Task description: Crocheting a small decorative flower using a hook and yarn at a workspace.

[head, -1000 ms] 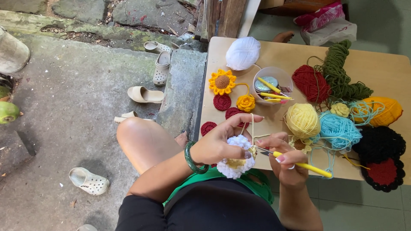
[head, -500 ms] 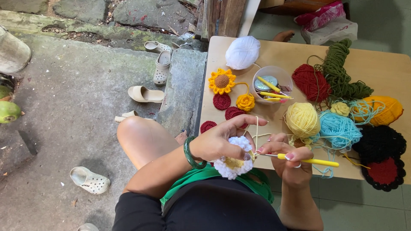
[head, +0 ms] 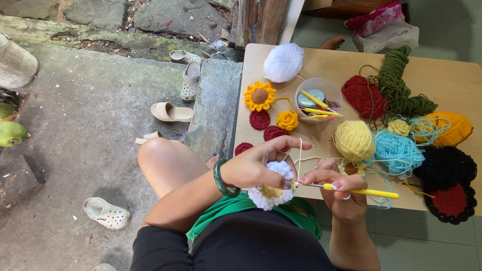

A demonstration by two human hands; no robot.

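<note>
- The left hand (head: 251, 168) pinches a white fluffy flower (head: 271, 190) with a yellow centre, held above the lap at the table (head: 452, 75) edge; loosen that pinch and it drops
- The right hand (head: 339, 188) is clamped on a yellow-handled hook (head: 361, 191) whose tip meets the flower; a jerk could pull stitches out
- The strand (head: 299, 155) over the left forefinger may snag the yellow ball (head: 354, 139)

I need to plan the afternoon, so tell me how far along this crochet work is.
Done: a finished sunflower, a small yellow flower and red rounds lie on the table. In hand: the left hand holds a white flower with a yellow centre, while the right hand works it with a yellow-handled hook. Left: its edge looks unfinished, and full yarn balls remain.
</note>
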